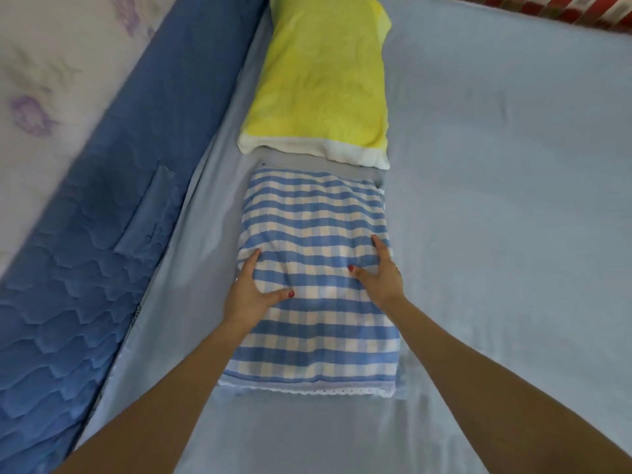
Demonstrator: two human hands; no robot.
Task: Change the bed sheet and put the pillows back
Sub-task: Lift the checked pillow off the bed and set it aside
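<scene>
A pale blue sheet [496, 206] covers the bed. On it, along the left side, lies a blue-and-white checked pillow [314, 340], and beyond it a yellow pillow [321, 80] with a white end. My left hand [251, 290] rests flat on the checked pillow's left edge, fingers spread. My right hand [383, 275] lies flat on its right edge, thumb pointing inward. Neither hand grips anything; both press on the pillow top.
A quilted dark blue padded rail [113, 217] runs along the bed's left side, with a pale floral fabric [51, 80] behind it. A red patterned cloth [561, 8] shows at the far right corner. The sheet's right half is smooth.
</scene>
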